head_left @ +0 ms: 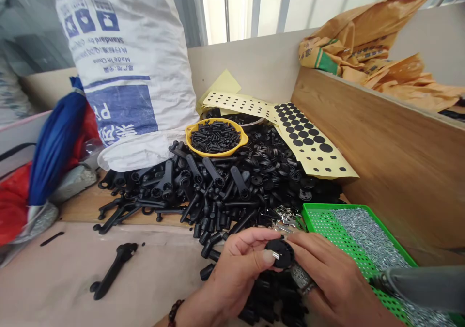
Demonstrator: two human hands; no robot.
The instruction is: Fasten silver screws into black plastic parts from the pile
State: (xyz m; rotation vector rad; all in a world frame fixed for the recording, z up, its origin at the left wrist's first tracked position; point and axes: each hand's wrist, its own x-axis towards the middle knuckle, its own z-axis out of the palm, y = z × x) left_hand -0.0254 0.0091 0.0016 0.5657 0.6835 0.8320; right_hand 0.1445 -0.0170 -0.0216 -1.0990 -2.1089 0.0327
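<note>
My left hand (241, 264) pinches a round black plastic disc (285, 254), with the thumb against a small shiny metal piece (275, 256) on its face. My right hand (332, 273) is closed at the disc's right edge, its fingers partly hidden. A grey textured item (301, 277) shows below those fingers; I cannot make out what it is. Behind and below both hands lie short black cylindrical parts (207, 271). A single black crank handle (114, 271) rests apart at the left.
Black handles (167, 179) and discs (265, 152) are heaped behind, around a yellow bowl (244, 143) of black screw-like parts. A green tray (308, 210) of small metal pieces and a grey cylindrical tool (425, 288) are right. Sticker sheets (327, 162) lean by a wooden partition (381, 157); a white sack (134, 51) stands left.
</note>
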